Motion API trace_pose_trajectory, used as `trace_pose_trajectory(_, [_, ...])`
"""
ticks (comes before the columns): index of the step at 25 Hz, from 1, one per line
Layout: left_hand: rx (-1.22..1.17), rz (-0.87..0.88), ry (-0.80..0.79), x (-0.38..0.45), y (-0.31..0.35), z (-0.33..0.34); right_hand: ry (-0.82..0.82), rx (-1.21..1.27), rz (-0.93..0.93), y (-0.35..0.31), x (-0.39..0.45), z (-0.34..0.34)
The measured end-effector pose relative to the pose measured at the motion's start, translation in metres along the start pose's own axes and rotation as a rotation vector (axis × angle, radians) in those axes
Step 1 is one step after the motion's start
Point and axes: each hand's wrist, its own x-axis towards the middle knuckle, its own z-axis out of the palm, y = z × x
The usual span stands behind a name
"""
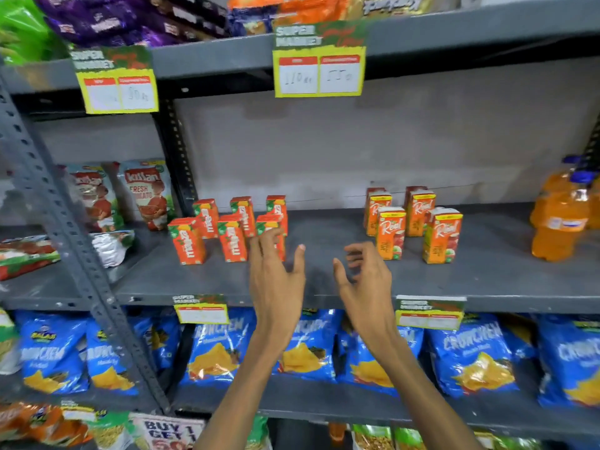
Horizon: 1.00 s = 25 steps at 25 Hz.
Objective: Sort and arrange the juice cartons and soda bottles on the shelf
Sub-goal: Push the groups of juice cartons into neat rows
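Several small orange juice cartons [232, 237] stand in two rows at the left of the grey middle shelf [324, 297]. Several taller orange-and-yellow juice cartons [443, 235] stand grouped to the right of centre. Orange soda bottles [560, 219] with blue caps stand at the far right. My left hand [276, 280] is open, its fingertips just in front of the rightmost small carton, partly hiding it. My right hand [367, 287] is open with curled fingers, just left of the nearest tall carton and not touching it.
Ketchup pouches [147, 193] fill the neighbouring bay on the left behind a slanted grey upright [74, 241]. Blue snack bags [474, 355] line the shelf below. Yellow price tags [319, 71] hang from the shelf above. Bare shelf lies between the two carton groups.
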Motion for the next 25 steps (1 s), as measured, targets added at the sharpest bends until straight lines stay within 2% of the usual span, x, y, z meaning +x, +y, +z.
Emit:
trace_pose_trajectory(3, [-0.149, -0.101, -0.183, -0.016, 0.04, 0.054, 0.129, -0.099, -0.005, 0.032, 0.026, -0.064])
trace_pose_trajectory(5, [-0.155, -0.169, -0.292, -0.029, 0.061, 0.092, 0.182, -0.228, 0.081, 0.059, 0.046, -0.1])
trace_pose_trajectory(7, [-0.114, -0.209, -0.335, -0.037, 0.073, 0.125, 0.129, -0.378, 0.212, 0.084, 0.066, -0.124])
trace_pose_trajectory(10, [0.031, -0.231, -0.332, -0.038, 0.088, 0.159, -0.024, -0.407, 0.347, 0.107, 0.089, -0.134])
trace_pose_trajectory(12, [0.146, -0.219, -0.31, -0.037, 0.095, 0.171, -0.107, -0.345, 0.376, 0.114, 0.101, -0.133])
trace_pose_trajectory(14, [0.16, -0.209, -0.283, -0.035, 0.094, 0.176, -0.164, -0.289, 0.397, 0.117, 0.107, -0.129])
trace_pose_trajectory(21, [0.18, -0.142, -0.261, -0.033, 0.085, 0.173, -0.187, -0.261, 0.356, 0.12, 0.116, -0.118])
trace_pose_trajectory(25, [0.151, -0.198, -0.296, -0.026, 0.086, 0.172, -0.21, -0.246, 0.382, 0.122, 0.118, -0.116])
